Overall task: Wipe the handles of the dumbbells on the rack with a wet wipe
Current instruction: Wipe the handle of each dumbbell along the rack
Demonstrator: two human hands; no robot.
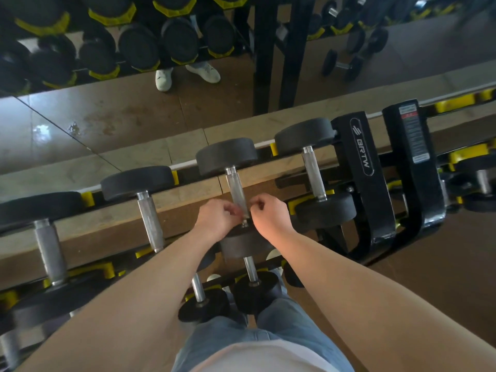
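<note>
A dumbbell with a knurled steel handle [235, 187] and black round heads lies on the rack's top tier [188, 181], right in front of me. My left hand [217, 220] and my right hand [268, 216] meet at the near end of that handle, one on each side. Both have their fingers closed in a pinch. Between the fingertips shows only a small scrap, apparently the wet wipe [239, 212]; most of it is hidden by the fingers. Neighbouring dumbbell handles lie to the left [150, 221] and right [312, 174].
Smaller dumbbells [251, 272] sit on the lower tier under my forearms. A black rack upright [362, 157] stands to the right. A mirror [134, 116] behind the rack reflects more dumbbells and a pair of white shoes. Brown floor lies at the right.
</note>
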